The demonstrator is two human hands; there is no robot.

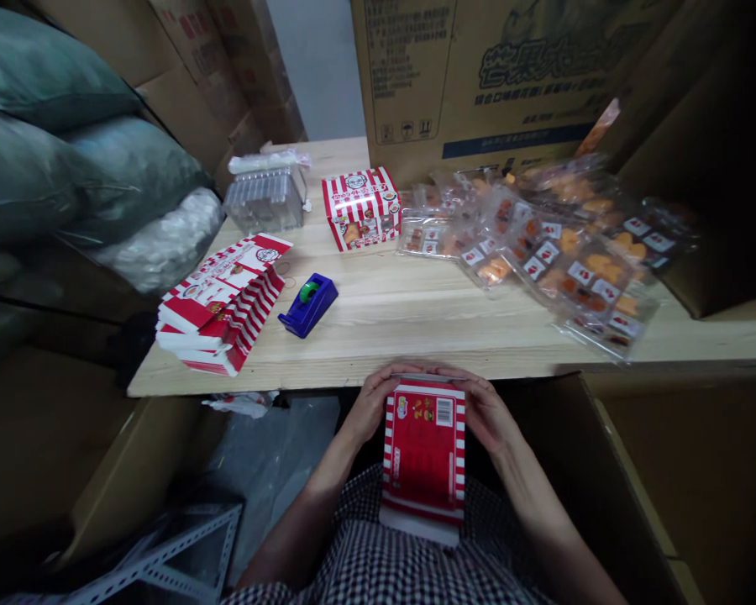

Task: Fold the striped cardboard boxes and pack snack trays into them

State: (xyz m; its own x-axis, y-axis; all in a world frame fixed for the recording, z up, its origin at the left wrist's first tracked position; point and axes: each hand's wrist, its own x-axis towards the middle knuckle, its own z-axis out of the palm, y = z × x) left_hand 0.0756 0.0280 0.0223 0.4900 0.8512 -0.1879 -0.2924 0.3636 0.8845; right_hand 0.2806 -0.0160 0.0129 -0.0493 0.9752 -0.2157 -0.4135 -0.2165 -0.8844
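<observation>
A red-and-white striped cardboard box (423, 458) is between my hands, just in front of the table's near edge and above my lap. Its printed red panel with a barcode faces up, and a white flap sticks out at the end nearest me. My left hand (378, 399) grips its far left corner, and my right hand (480, 407) grips the far right corner. The fingertips of both hands are partly hidden behind the far end. Beyond them on the table lie a stack of flattened striped boxes (227, 290) and a blue tape dispenser (311, 304) with green tape.
A made-up striped box (361, 208) stands at the table's back. Clear plastic trays (265, 197) are to its left. Many clear packets (580, 269) are heaped on the right. A large carton (466, 80) rises behind, and an open carton (668, 470) stands low right. Bulging sacks (69, 160) are at left.
</observation>
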